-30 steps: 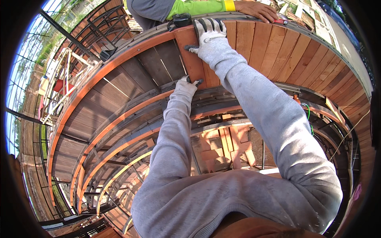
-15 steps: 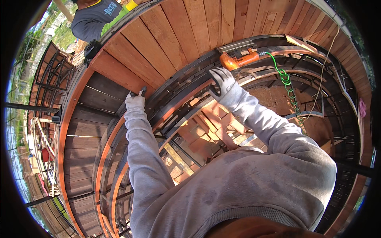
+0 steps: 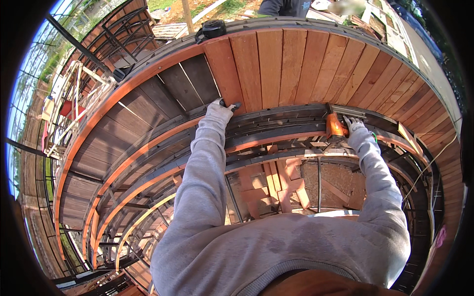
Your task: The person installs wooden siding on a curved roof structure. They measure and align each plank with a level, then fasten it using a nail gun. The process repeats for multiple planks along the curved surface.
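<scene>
A smooth reddish plank (image 3: 223,66) lies at the left end of a row of lighter planks on the curved frame. My left hand (image 3: 220,110), in a pale glove with dark fingertips, grips the plank's near end. Further right, an orange nail gun (image 3: 335,126) rests against the curved black rail, its grey magazine (image 3: 349,112) pointing right. My gloved right hand (image 3: 354,124) is closed around the gun's handle, which the fingers mostly cover. A green coiled hose (image 3: 374,136) shows just past that hand.
Dark boards (image 3: 148,96) continue the curve to the left. A black tool pouch or similar object (image 3: 213,29) sits on the outer rim. Curved steel rails with orange edging (image 3: 276,139) run below my arms. Loose planks (image 3: 276,180) lie lower down. A co-worker (image 3: 284,7) stands beyond the rim.
My right hand has reached the nail gun and closed on its handle. My left hand stays at the reddish plank's end. The view has turned left, shifting the scene rightward.
</scene>
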`<state>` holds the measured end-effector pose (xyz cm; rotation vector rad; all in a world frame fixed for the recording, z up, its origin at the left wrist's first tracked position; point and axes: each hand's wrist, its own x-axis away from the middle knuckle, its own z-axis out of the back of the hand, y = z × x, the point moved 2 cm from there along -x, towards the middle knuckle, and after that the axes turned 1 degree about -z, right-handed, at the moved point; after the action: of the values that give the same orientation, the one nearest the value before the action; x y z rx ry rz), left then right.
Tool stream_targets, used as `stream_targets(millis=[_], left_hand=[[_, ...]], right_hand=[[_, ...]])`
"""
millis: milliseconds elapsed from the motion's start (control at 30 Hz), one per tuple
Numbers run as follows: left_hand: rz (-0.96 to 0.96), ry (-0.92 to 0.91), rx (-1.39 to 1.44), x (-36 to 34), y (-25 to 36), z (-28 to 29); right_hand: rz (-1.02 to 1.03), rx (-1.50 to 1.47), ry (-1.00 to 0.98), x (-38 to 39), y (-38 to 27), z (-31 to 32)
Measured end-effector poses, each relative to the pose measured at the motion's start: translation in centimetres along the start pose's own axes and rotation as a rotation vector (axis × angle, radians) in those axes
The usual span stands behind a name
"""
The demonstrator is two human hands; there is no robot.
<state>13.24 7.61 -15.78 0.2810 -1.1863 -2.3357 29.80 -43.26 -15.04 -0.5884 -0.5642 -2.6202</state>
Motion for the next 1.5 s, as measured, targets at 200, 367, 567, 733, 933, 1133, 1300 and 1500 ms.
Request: stream_targets(millis=[200,367,567,733,933,1133,1300,1500], left_hand=[[-0.024,0.004,0.024,-2.1,-4.5,-1.4],[-0.03,-0.03,0.021,-1.0,-1.9,-0.5],[-0.003,-0.033,-0.116,0.0,-0.7,0.2],[-0.014,-0.037,-0.159,0.1,0.1,0.4],[-0.031,-0.062,-0.224,-0.6,-1.2,0.6],[-0.031,-0.089,-0.34,0.1,0.6,1.5],[-0.088,-0.047,-0.305,-0.6,0.7,0.8],[-0.197,0.016,-0.191,-1.9,2.6,0.4]], right_hand=[[0.112,-0.061,0.184,-1.2,-1.2,-0.8],[0.227,-0.444,0.485,3.8,-2.1,2.7],[0.308,-0.927,0.728,10.9,-7.7,6.1],[0.533,-1.126,0.608,13.6,-14.6,9.5],[0.756,-0.87,0.858,15.8,-23.2,17.7],[0.762,-0.529,1.016,13.7,-27.5,22.4],[0.699,-0.486,0.874,12.5,-29.4,24.4],[0.687,-0.389,0.866,12.2,-30.6,25.1]])
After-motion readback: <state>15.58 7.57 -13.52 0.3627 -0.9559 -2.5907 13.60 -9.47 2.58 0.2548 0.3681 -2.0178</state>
